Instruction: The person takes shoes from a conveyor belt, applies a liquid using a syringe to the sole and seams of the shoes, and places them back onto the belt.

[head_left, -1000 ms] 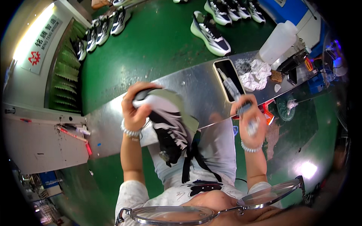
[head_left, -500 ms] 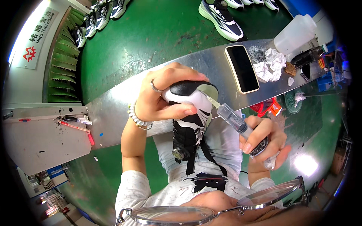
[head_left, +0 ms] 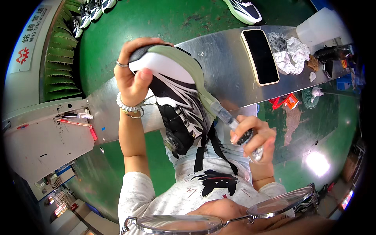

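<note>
My left hand (head_left: 135, 76) grips a sports shoe (head_left: 172, 74) by one end, thumb on the white upper and fingers over the far side. The shoe is black and white with a pale green sole, tilted so its side faces up; a round dial (head_left: 171, 143) shows on its black part. My right hand (head_left: 254, 137) is closed round a clear plastic syringe (head_left: 227, 117), with dark stuff about its plunger end. The syringe's front end is at the edge of the pale green sole; its tip is hidden or too fine to make out.
A phone (head_left: 261, 56) lies on the metal bench (head_left: 219, 70), beside crumpled white paper (head_left: 298, 51) and a white plastic container (head_left: 319, 27). More shoes (head_left: 244, 11) stand beyond on the green surface. Pens (head_left: 74, 122) lie at left; a red-orange object (head_left: 284, 102) sits below the bench edge.
The shoe has swung left and turned, now showing more of its side and sole edge. My right hand has brought the syringe left and down, along the sole.
</note>
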Action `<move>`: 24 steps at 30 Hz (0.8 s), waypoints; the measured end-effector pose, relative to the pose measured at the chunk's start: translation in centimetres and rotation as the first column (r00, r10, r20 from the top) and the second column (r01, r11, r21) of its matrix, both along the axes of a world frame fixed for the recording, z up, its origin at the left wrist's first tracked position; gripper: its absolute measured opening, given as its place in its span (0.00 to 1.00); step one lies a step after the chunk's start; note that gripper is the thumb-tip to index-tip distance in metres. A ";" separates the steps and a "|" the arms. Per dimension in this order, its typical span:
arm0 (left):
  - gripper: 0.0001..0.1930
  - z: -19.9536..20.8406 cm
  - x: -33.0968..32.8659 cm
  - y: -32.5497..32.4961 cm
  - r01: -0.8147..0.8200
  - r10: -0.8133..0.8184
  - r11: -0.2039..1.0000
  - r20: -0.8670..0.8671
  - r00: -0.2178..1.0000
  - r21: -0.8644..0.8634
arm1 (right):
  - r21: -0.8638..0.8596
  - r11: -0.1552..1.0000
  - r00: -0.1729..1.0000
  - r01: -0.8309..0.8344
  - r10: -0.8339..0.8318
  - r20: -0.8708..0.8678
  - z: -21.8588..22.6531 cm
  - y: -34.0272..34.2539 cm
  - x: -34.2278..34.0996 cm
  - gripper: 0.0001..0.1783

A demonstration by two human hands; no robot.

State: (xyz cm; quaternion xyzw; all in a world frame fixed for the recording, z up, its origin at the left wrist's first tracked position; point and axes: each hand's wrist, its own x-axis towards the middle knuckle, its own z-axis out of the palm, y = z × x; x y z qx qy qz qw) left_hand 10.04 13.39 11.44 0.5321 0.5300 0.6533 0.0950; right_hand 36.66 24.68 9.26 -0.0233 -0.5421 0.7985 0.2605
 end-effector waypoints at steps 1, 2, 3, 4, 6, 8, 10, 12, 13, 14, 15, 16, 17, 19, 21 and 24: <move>0.27 -0.1 -0.2 -0.2 -0.046 0.046 0.999 -0.005 0.999 -0.016 | 0.001 1.000 1.000 -0.004 0.004 0.007 -0.3 -0.1 0.0 0.38; 0.30 -0.3 -0.3 -0.4 -0.136 0.134 0.988 -0.030 0.991 -0.075 | 0.002 1.000 1.000 -0.007 0.007 0.014 -0.6 -0.2 -0.1 0.38; 0.33 -0.4 -0.3 -0.6 -0.221 0.215 0.966 -0.057 0.975 -0.134 | 0.002 1.000 1.000 -0.007 0.007 0.025 -1.1 -0.3 -0.1 0.37; 0.33 -0.7 -0.5 -0.8 -0.242 0.237 0.961 -0.052 0.970 -0.132 | -0.013 1.000 0.999 -0.011 0.010 -0.047 -1.8 -0.4 -0.3 0.35; 0.34 -1.3 -1.4 -1.3 -0.361 0.343 0.918 -0.131 0.930 -0.161 | 0.000 1.000 0.998 -0.006 0.006 -0.061 -2.4 -0.7 -0.1 0.33; 0.36 -2.0 -2.0 -1.8 -0.450 0.424 0.877 -0.168 0.890 -0.170 | 0.013 1.000 0.997 -0.008 0.009 -0.080 -3.2 -0.8 0.4 0.32; 0.28 -2.7 -2.6 -2.1 -0.381 0.382 0.921 -0.010 0.924 -0.085 | 0.005 1.000 0.998 -0.014 0.014 -0.054 -3.5 -0.9 1.0 0.32; 0.27 -3.1 -3.0 -2.2 -0.394 0.397 0.915 0.018 0.918 -0.090 | 0.004 1.000 0.999 -0.010 0.010 -0.038 -3.6 -0.9 1.6 0.32; 0.27 -3.4 -3.1 -2.1 -0.396 0.400 0.914 0.034 0.916 -0.091 | 0.008 1.000 0.999 -0.002 0.002 -0.033 -3.7 -0.9 1.9 0.32; 0.26 -3.6 -3.2 -2.1 -0.399 0.405 0.912 0.050 0.913 -0.092 | 0.013 1.000 1.000 0.005 -0.004 -0.028 -3.7 -0.9 2.1 0.32; 0.26 -3.8 -3.3 -2.1 -0.411 0.418 0.906 0.056 0.907 -0.101 | 0.020 1.000 1.000 0.006 -0.005 -0.019 -3.9 -0.8 2.4 0.32; 0.26 -3.9 -3.4 -2.2 -0.423 0.431 0.899 0.062 0.900 -0.110 | 0.028 1.000 1.000 0.006 -0.006 -0.009 -4.1 -0.8 2.7 0.32; 0.26 -4.1 -3.4 -2.2 -0.436 0.445 0.892 0.068 0.893 -0.119 | 0.036 0.999 1.000 0.007 -0.007 0.001 -4.2 -0.8 2.9 0.32; 0.25 -4.6 -3.5 -2.4 -0.456 0.473 0.879 0.133 0.871 -0.140 | 0.017 1.000 1.000 0.018 -0.018 0.015 -4.5 -0.9 3.1 0.33; 0.24 -5.5 -4.1 -3.0 -0.469 0.496 0.867 0.201 0.845 -0.170 | 0.005 0.999 0.999 0.033 -0.033 0.035 -4.7 -1.0 3.0 0.34; 0.21 -8.2 -5.4 -5.3 -0.495 0.533 0.844 0.440 0.723 -0.209 | 0.060 0.998 0.993 0.024 -0.031 0.116 -4.7 -1.2 2.7 0.37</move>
